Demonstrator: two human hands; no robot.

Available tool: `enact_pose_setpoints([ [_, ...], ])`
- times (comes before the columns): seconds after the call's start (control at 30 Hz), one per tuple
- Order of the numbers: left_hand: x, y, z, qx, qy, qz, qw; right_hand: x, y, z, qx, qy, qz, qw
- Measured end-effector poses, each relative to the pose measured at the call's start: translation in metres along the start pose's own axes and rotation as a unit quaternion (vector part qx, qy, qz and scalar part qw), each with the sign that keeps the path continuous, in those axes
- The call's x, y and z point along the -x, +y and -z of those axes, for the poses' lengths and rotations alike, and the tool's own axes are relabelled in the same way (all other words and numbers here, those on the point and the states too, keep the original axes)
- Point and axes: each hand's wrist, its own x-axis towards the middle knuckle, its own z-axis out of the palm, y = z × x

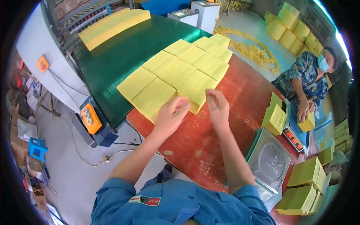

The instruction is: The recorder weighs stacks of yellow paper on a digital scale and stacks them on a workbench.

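Note:
Rows of yellow paper stacks (176, 73) lie side by side, partly on a red table (202, 150) and partly on a green belt (108, 63). My left hand (173, 114) is over the near edge of the rows, its fingers loosely bent and slightly blurred, with nothing visible in them. My right hand (218, 107) is just right of the nearest stack's corner, fingers half curled and apart from the thumb. Whether either hand touches the paper I cannot tell.
A steel-topped scale (270, 161) stands right of my right forearm. Beyond it, a masked co-worker (305, 75) handles a yellow stack on another scale (294, 138). More yellow stacks (300, 198) lie at lower right. An orange button box (90, 118) is at left.

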Motion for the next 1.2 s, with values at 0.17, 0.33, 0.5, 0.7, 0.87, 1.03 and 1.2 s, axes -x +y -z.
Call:
enact_pose_setpoints([
  [0.17, -0.106, -0.049, -0.035, -0.330, 0.015, -0.149, 0.932, -0.100, 0.090, -0.036, 0.266, -0.048, 0.139, 0.953],
  [0.33, -0.122, -0.094, -0.070, -0.426, 0.124, -0.245, 0.862, -0.133, 0.117, -0.046, 0.422, -0.138, 0.171, 0.880],
  [0.5, -0.102, -0.084, -0.067, -0.368, 0.049, -0.223, 0.901, -0.115, 0.109, -0.031, 0.436, -0.139, 0.157, 0.875],
  [0.7, 0.000, -0.051, -0.046, -0.332, -0.081, -0.238, 0.909, 0.001, 0.045, 0.012, 0.478, -0.097, 0.103, 0.867],
  [0.87, 0.072, -0.025, -0.028, -0.309, -0.311, -0.237, 0.867, 0.130, -0.002, 0.061, 0.415, -0.077, -0.070, 0.904],
  [1.03, 0.120, -0.016, -0.021, -0.405, -0.357, -0.305, 0.785, 0.225, -0.036, 0.070, 0.146, 0.101, -0.102, 0.979],
  [1.2, 0.135, -0.003, -0.041, -0.395, -0.351, -0.290, 0.798, 0.365, -0.023, 0.073, -0.215, 0.108, -0.403, 0.883],
])
